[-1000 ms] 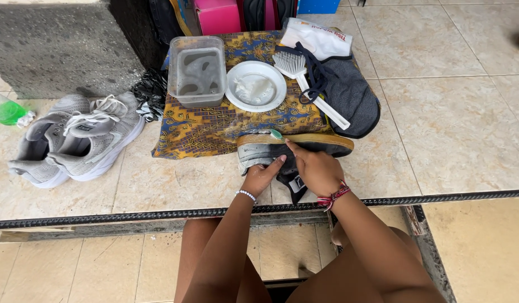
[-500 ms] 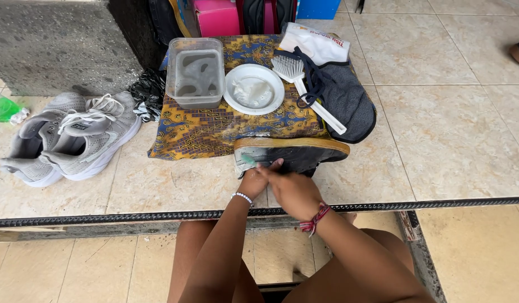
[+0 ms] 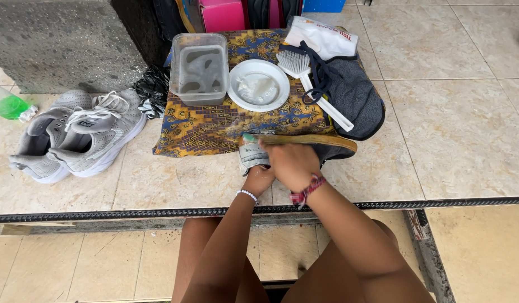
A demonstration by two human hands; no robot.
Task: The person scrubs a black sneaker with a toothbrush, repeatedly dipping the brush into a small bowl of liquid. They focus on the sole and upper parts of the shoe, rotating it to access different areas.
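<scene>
I see a dark worn shoe with a tan rubber sole (image 3: 326,141) lying on its side at the near edge of the patterned yellow-and-blue cloth (image 3: 203,129), sole turned away from me, which puts its side wall up where it can be worked. My left hand (image 3: 258,178) is clamped on the shoe's grey toe end from below, bracing it against the tiled floor ledge (image 3: 455,134). My right hand (image 3: 292,161) is closed round a small brush with a green tip (image 3: 248,137), pressed to the shoe near the toe.

The clear plastic tub of cloudy water (image 3: 199,68) and the white round plate with soapy residue (image 3: 257,85) sit along the cloth's far edge, the white long-handled scrub brush (image 3: 311,84) just right of the plate, lying partly on a grey drawstring bag (image 3: 349,95). A pair of grey sneakers (image 3: 80,134) rests well apart, off the cloth's left edge.

My right hand covers most of the shoe's upper, so I cannot tell its condition there. The small brush's handle is hidden in my fist. A green bottle (image 3: 10,105) is cut off at the left border.
</scene>
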